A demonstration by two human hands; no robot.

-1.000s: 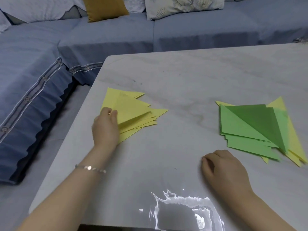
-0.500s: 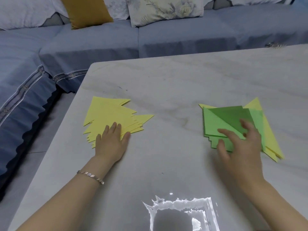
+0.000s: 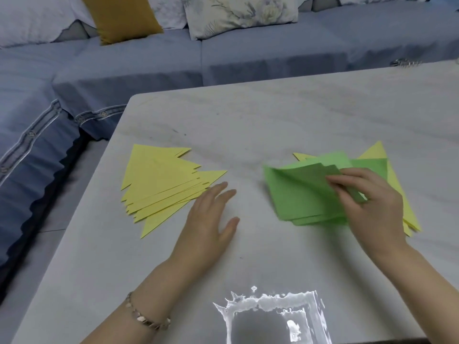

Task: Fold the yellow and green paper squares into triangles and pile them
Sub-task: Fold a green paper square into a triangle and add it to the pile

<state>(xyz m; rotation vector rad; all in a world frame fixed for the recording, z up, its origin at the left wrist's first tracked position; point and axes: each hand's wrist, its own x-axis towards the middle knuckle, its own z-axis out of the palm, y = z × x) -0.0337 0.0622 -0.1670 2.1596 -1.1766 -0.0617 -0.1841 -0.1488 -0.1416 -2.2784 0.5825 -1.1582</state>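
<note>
Meanwhile the right hand (image 3: 372, 202) pinches a green sheet (image 3: 305, 192) off its stack — the left hand (image 3: 211, 219), fingers straight, lies beside the yellow triangles (image 3: 159, 184).

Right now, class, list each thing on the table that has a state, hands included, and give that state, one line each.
Yellow triangles: folded, fanned in a pile, lying flat.
Green stack: lying on yellow sheets, top sheet raised.
Top green sheet: bent upward, pinched by the right hand.
Yellow sheets: flat, mostly covered by the green.
Left hand: open, fingers straight, palm down on or just over the table.
</note>
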